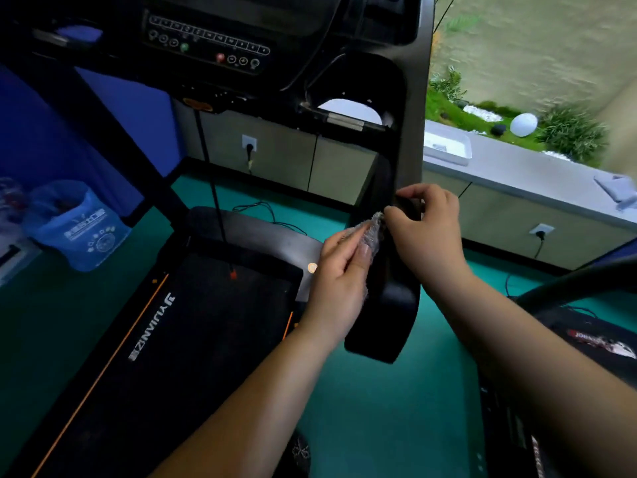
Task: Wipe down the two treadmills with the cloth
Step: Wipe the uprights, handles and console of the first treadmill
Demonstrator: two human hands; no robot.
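I count two treadmills, the left treadmill (193, 339) and the right treadmill (599, 343), and one cloth (374, 232). My left hand (339, 281) pinches it against the handrail (386, 322), and my right hand (427, 232) curls round that rail. A blue bag (79, 229) sits far left.

Black handrail (382, 322) blocks path between belt deck (206, 339) and 2nd treadmill (603, 343). Green floor strip (396, 426) between 2 treadmills open. Console (206, 46) overhangs above; belt deck open.
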